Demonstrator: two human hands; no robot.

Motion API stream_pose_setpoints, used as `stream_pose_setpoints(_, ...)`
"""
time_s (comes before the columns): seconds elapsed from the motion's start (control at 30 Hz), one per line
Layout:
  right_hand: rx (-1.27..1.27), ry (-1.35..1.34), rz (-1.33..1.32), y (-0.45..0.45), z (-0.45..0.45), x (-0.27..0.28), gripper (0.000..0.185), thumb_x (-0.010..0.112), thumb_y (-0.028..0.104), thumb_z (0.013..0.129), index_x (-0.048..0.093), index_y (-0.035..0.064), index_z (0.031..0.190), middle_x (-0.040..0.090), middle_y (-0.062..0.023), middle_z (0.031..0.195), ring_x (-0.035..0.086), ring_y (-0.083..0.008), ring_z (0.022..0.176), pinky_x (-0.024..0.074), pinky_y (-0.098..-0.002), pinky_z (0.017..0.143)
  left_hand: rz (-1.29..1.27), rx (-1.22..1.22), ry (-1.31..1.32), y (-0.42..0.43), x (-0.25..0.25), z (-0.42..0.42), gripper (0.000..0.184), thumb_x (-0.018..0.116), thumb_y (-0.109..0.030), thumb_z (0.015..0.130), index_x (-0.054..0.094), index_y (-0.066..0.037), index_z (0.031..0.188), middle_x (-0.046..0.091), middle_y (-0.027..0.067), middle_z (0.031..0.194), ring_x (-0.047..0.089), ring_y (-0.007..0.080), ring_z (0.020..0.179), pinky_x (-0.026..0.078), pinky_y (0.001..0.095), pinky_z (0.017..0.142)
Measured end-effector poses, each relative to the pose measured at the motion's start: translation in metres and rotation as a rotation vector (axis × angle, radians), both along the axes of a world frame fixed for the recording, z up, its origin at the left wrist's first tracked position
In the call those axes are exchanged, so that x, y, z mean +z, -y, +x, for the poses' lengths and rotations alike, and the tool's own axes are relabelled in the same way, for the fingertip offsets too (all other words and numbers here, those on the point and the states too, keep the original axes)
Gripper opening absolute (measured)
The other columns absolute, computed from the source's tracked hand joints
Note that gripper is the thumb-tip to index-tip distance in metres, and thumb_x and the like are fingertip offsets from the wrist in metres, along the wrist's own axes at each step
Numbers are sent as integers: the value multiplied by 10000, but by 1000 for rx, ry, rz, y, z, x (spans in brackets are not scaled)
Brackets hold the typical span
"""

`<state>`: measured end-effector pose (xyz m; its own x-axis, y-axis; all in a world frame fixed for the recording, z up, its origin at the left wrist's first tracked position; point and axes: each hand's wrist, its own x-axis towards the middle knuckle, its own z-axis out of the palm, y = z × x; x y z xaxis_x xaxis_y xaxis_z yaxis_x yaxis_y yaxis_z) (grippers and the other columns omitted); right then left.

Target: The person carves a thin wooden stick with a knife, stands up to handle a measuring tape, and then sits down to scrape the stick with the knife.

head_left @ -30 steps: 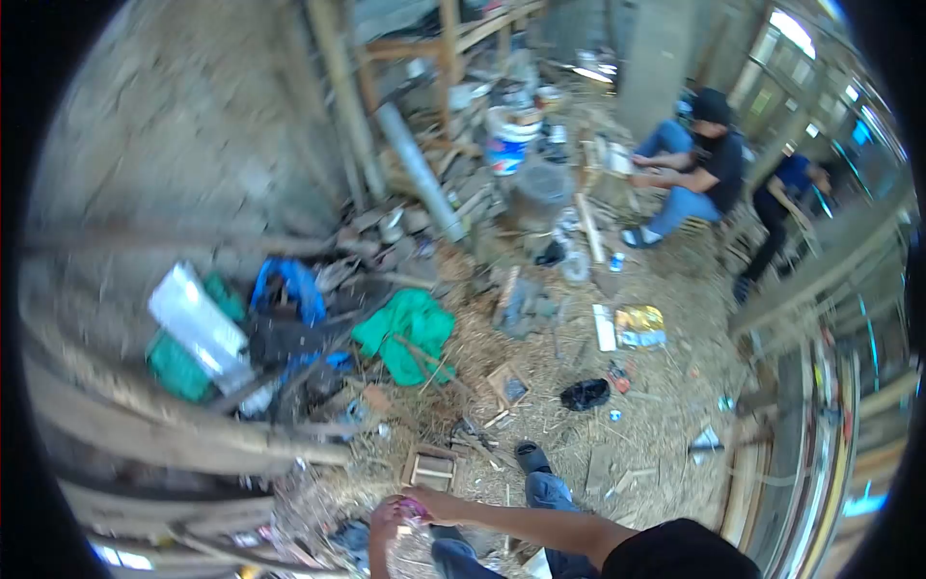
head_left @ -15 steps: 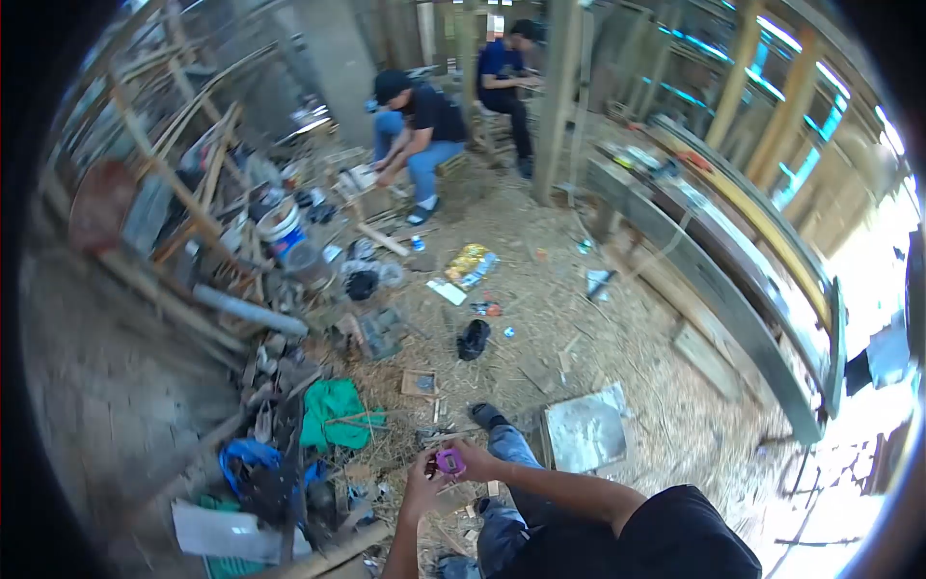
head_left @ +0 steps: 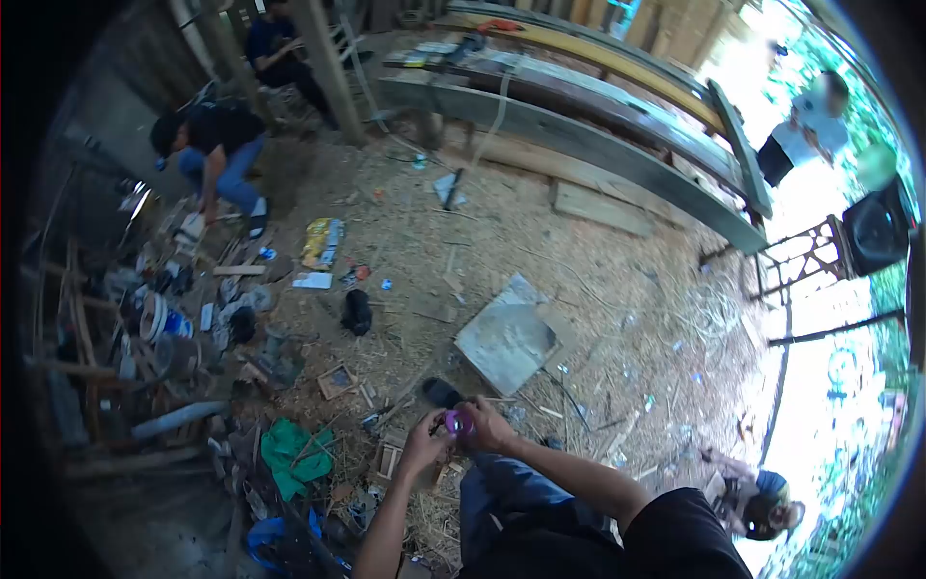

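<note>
A small round purple object (head_left: 458,422), with a paler middle, is held out in front of my lap. My right hand (head_left: 489,427) is closed around its right side. My left hand (head_left: 426,443) is at its left edge, fingers bent and close together, touching it or nearly so. A dark bit shows between the left fingers, too small to name. Below my hands are my legs in blue jeans and a dark shoe (head_left: 442,392). A small wooden frame (head_left: 390,460) lies on the ground just left of them.
A flat grey-white panel (head_left: 506,333) lies ahead. Green cloth (head_left: 292,457) and scrap wood crowd the left. A long wooden bench (head_left: 579,135) runs across the back. Two people (head_left: 222,135) sit at the far left; others are at right near a black loudspeaker (head_left: 876,230).
My view has swung to the right, so the bench, loudspeaker and people outside show more. My hands still hold the purple object together, in nearly the same place before me.
</note>
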<state>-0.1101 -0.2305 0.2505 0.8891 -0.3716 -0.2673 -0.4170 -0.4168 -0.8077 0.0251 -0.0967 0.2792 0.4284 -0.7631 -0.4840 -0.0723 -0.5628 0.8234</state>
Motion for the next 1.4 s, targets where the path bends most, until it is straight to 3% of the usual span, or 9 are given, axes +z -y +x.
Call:
stream_pose_setpoints(0.17,-322,-41,-131,55,-64,4,597,743,171,695,477,54,1216,455,-197,1189,502,-382,1102,474,-429,882,-31,-166,-136,82,-68,-45,510,707,-117,782,498,-51,1243,601,151,1120,628,248,972,499,332,819)
stream_pose_setpoints(0.27,-420,-70,-188,82,-101,-18,595,743,161,695,480,53,1218,449,-200,1208,501,-383,1104,467,-423,896,-254,-269,39,133,-61,-75,515,701,-118,778,493,-53,1245,576,172,1136,611,284,1007,491,353,841)
stream_pose_setpoints(0.5,-541,-117,-154,144,-145,-30,614,765,207,661,509,66,1201,495,-166,1173,484,-359,1109,441,-405,925,-281,-370,19,209,-90,-117,531,723,-123,748,506,-55,1227,569,162,1133,571,316,1047,470,381,890)
stream_pose_setpoints(0.63,-530,-102,-276,201,-181,-41,598,754,214,677,512,49,1198,490,-183,1173,504,-367,1067,444,-418,914,-323,-387,120,269,-99,-150,506,751,-129,726,551,-58,1185,587,138,1074,602,280,971,495,355,813)
stream_pose_setpoints(0.8,-648,-4,-73,326,-236,-84,577,739,173,674,510,34,1185,495,-227,1115,471,-401,1086,430,-422,920,-278,-385,106,400,-134,-209,494,738,-138,745,555,-61,1197,587,135,1053,613,253,936,511,332,765)
stream_pose_setpoints(0.9,-680,-66,-307,416,-269,-134,546,729,140,685,511,26,1173,476,-255,1123,471,-440,1064,441,-431,903,-187,-332,28,497,-189,-257,476,706,-127,760,551,-68,1206,586,140,1058,605,264,959,502,344,793)
stream_pose_setpoints(1.03,-844,-105,-176,527,-322,-248,519,707,118,703,514,48,1179,417,-300,1173,463,-469,1079,455,-458,883,-4,-236,-171,624,-283,-318,435,653,-96,788,551,-63,1210,579,148,1087,594,279,992,487,360,843)
stream_pose_setpoints(1.2,-919,-166,-202,641,-382,-413,547,697,75,708,494,59,1216,437,-282,1159,445,-453,1104,436,-469,896,-166,-257,-207,744,-495,-389,387,612,-65,803,561,-31,1185,597,150,1108,604,254,1005,483,342,855)
stream_pose_setpoints(1.4,-886,-234,-180,716,-439,-598,603,708,41,682,473,54,1238,434,-255,1227,428,-439,1123,417,-459,921,-93,-286,-200,818,-661,-438,357,587,-90,833,569,-29,1184,642,158,1054,646,261,913,511,343,784)
